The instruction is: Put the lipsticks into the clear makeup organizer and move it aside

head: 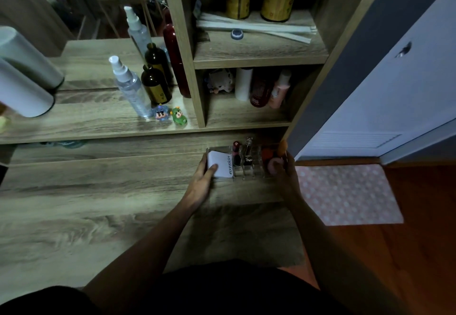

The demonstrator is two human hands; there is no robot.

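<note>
dim wood-grain table (98, 191) under shelves. clear makeup organizer (246, 166) sits at its far right edge, lipsticks (238, 153) upright inside, left hand (203, 180) and right hand (283, 169) each clasping an end. likely light, rigid, slick acrylic; contents could tip, so keep level, hold low on both end walls.

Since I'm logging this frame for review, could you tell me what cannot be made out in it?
- clear makeup organizer: its walls barely show in the dim head view.
- lipsticks: exact count unclear; dark, small.
- right hand: covers the organizer's right end, where orange and pink items are partly hidden.
- left hand: hides the white compact's left edge.
</note>
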